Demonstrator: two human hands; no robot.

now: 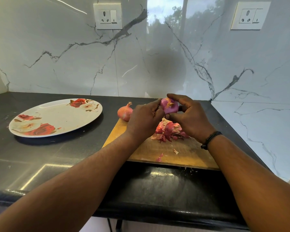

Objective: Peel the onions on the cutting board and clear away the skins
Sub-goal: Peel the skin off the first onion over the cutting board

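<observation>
While both hands meet above the far end of the pale wooden cutting board (pixel 179 153), we count two onions. One is a peeled, glossy purple onion (pixel 169 106) held up between the hands: our right hand (pixel 189 118) curls its fingers and thumb around it, and our left hand (pixel 143 120) pinches at its left side, though its fingertips are hidden behind its own knuckles. The other is an unpeeled pinkish-brown onion (pixel 124 113) sitting at the board's far left corner, partly covered by the left hand. One heap of red papery onion skins (pixel 168 131) lies on the board under the hands, with two loose scraps nearer us. One oval floral-printed plate (pixel 57 117) rests on the black stone countertop (pixel 40 156) to the left. Two white wall sockets (pixel 107 16) show no readable writing.
</observation>
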